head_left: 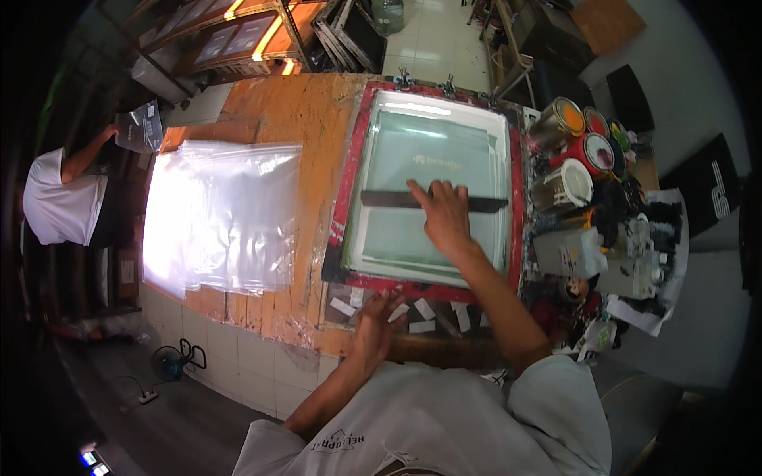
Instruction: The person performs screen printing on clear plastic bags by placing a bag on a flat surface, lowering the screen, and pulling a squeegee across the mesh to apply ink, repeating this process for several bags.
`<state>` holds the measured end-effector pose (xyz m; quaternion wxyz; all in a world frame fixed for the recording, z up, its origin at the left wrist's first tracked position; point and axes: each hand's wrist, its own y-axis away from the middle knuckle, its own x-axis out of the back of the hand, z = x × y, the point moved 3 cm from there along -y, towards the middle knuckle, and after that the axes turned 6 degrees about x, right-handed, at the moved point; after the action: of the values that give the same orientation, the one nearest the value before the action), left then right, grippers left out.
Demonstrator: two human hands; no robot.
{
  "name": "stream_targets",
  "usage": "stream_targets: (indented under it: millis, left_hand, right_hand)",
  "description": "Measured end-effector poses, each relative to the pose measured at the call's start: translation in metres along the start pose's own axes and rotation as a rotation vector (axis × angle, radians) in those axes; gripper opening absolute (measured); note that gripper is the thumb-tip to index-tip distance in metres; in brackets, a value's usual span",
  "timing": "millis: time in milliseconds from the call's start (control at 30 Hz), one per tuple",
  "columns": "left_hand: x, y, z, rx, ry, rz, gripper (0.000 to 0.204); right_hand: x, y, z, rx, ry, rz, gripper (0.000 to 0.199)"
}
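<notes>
A silkscreen frame (516, 238) with red-stained edges lies on the table, with pale green mesh and a small yellowish design (436, 163) on it. Across the mesh rests a long dark squeegee (389, 199). My right hand (447, 213) is closed over its middle, the index finger stretched along toward the left. At the near edge of the frame is my left hand (375, 321), its fingers partly spread and close to the red border. Nothing shows in that hand; whether it touches the frame is unclear.
Left of the frame, clear plastic bags (238, 218) lie stacked on the wooden table (317, 127). Paint cans (569, 115) and plastic bottles (570, 252) crowd the right side. White strips (422, 326) lie by the near edge. Far left, another person (63, 194) holds a clear bag (140, 127).
</notes>
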<state>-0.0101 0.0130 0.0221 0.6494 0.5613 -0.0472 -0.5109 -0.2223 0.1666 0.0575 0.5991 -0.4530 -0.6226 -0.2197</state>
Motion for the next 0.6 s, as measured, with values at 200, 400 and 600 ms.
stream_targets:
  millis: [200, 400, 600]
  left_hand:
    - [0.009, -0.021, -0.008, -0.006, 0.037, 0.027, 0.039]
    - [0.014, -0.035, -0.011, -0.041, 0.016, 0.079, 0.047]
    - [0.016, -0.037, -0.01, -0.023, 0.019, 0.081, 0.045]
  right_hand:
    - [0.026, 0.099, -0.084, -0.13, -0.073, -0.053, 0.07]
    - [0.002, 0.102, -0.073, -0.11, -0.02, 0.045, 0.074]
    - [-0.014, 0.103, -0.069, -0.085, 0.031, 0.072, 0.073]
